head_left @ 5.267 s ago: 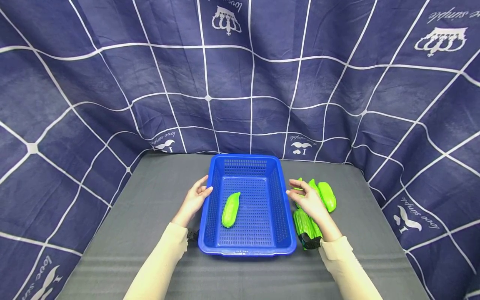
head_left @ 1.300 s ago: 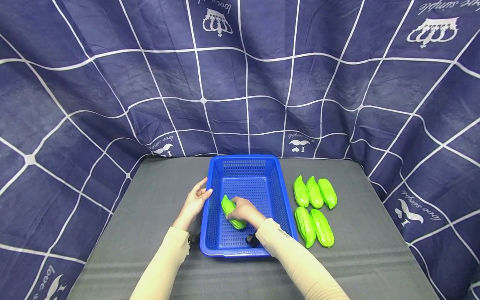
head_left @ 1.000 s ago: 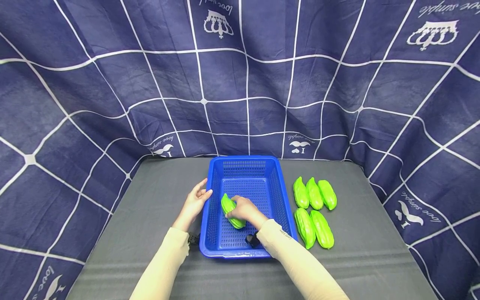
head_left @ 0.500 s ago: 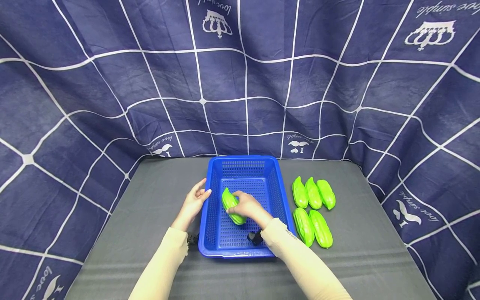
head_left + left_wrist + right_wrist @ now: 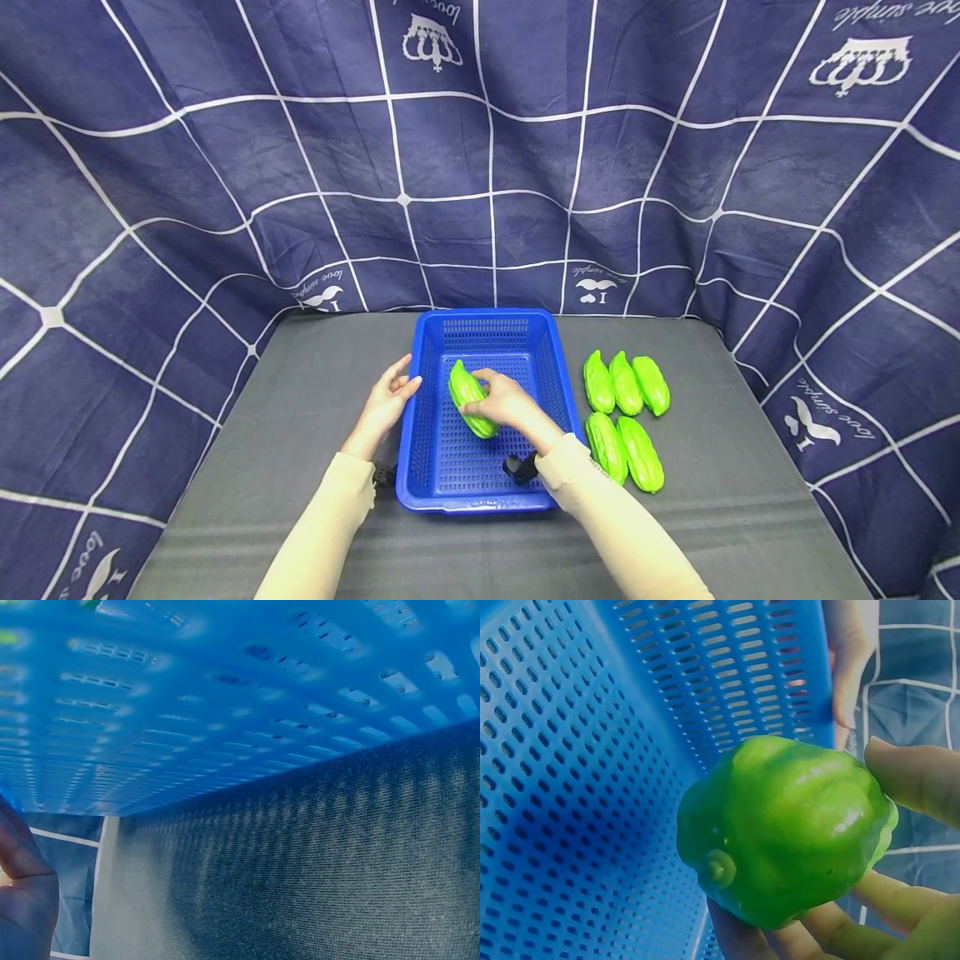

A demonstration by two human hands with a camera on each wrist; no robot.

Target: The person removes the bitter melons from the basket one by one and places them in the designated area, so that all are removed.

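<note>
My right hand grips a bright green bitter melon by its sides, thumb on one side and fingers on the other. The melon hangs tilted inside the blue plastic basket, its narrow tip toward the far left. In the right wrist view the melon's rounded end faces the camera, and a dark shadow lies on the basket floor. At the basket's left side my left hand rests with fairly straight fingers against the outer wall and thumb at the rim. Only part of that hand shows in the left wrist view.
Several more bitter melons lie in two rows on the grey tabletop, right of the basket. A dark blue curtain with white lines hangs behind and along the sides. Black wrist cameras sit beneath the sleeves.
Earlier, my right hand was empty beside the basket's right wall; then it gripped the melon inside. Over the last second hand and melon moved up and slightly right. The left hand stayed put.
</note>
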